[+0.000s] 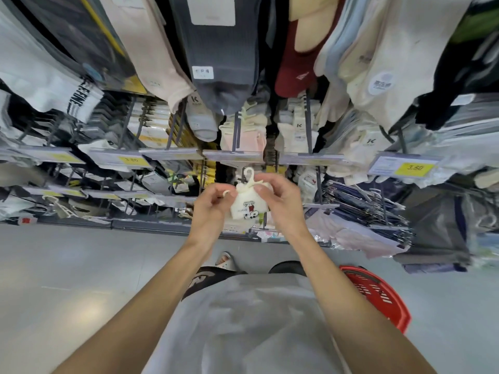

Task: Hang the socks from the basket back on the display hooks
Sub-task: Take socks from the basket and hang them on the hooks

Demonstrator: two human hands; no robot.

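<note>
Two hands hold one white sock pair (249, 205) w/ cartoon print, in front of display hooks (318, 182). Left hand (212, 205) pinches its left edge, right hand (278, 201) grips the right side. Plastic hanger hook (249, 174) sticks up on top. Red basket (378, 295) on floor, lower right.

Red basket (378, 292) partly hidden behind right forearm (351, 292), contents not discernible. White socks (248, 209) half covered by both hands, print too small to read. Upper hanging socks (221, 63) cut off by top edge. Far price tags (62, 157) blurred, unreadable.
</note>
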